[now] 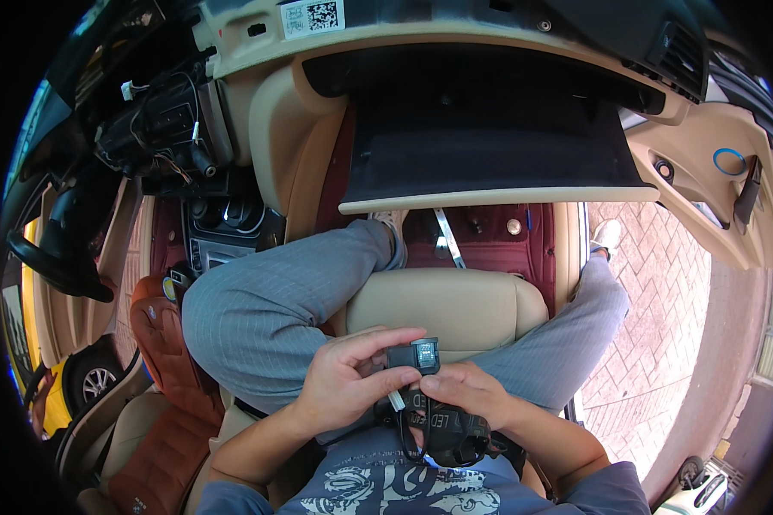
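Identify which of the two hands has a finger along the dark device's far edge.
The left hand: its finger runs along that edge of the dark device, while the right hand is at the near edge.

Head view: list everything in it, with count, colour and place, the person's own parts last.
small box: one, black, between the hands
strap: one, black with pale lettering, below the box
open glove box: one, black with beige edge, upper centre
seat cushion: one, beige, between the legs
metal strip: one, silver, footwell
steering wheel: one, black, left
seat: one, red-brown, lower left
door: one, beige, right
paving: one area, pinkish, right
yellow vehicle: one, left edge, partly hidden
legs: two, grey-blue trousers, centre
left hand: one, bare, gripping the box
right hand: one, bare, at the box and strap
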Demonstrator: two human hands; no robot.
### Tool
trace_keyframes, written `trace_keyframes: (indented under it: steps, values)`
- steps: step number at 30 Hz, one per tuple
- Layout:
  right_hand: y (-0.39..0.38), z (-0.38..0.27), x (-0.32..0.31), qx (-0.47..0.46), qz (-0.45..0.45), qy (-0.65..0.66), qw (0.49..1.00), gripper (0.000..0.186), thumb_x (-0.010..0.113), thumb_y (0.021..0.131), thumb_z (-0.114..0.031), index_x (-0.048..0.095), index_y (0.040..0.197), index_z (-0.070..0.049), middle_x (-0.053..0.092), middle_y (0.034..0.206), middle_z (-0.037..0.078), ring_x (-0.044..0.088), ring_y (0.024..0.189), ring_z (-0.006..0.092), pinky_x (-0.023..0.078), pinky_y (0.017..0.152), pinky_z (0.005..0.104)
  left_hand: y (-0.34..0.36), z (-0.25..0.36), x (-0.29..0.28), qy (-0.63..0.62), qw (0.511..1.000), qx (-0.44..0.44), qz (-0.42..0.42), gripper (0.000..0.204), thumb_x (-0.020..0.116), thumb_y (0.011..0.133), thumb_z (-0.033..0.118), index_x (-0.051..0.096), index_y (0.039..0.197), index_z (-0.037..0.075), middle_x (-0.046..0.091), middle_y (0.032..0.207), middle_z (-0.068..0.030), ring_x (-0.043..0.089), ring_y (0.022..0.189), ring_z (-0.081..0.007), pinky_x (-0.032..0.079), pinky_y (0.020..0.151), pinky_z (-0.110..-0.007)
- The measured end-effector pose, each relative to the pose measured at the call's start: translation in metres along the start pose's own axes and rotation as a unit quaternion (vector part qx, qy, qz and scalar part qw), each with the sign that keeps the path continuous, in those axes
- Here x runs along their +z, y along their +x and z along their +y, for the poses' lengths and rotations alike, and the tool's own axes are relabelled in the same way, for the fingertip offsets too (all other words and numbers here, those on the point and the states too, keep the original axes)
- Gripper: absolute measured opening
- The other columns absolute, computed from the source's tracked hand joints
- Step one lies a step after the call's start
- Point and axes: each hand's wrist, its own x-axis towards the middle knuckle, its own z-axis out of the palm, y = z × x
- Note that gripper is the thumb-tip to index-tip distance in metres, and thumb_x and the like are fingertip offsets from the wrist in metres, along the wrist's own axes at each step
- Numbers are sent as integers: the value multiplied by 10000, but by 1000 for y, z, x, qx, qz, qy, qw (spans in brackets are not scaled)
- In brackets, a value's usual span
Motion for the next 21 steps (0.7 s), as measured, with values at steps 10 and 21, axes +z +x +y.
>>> trace_keyframes:
  steps: [10,21]
  values:
    - [-1,4,-3,-14,64,7,998,412,442,1083,-359,641,1043,0,699,849,93,684,754,152,547,696,282,1,-1,-1,-33,999,-16,38,422,722,904,4,623,1314,-7,670,1088,-40,584,824,-18,468,685,-163]
    - [-30,-86,-30,-409,247,173,861,500,346,1072,-502,574,1210,-79,649,985,146,683,844,277,575,757,486,10,13,-2,-110,989,75,65,363,636,939,-52,607,1300,-39,619,1077,-92,693,913,-137,595,816,-249]
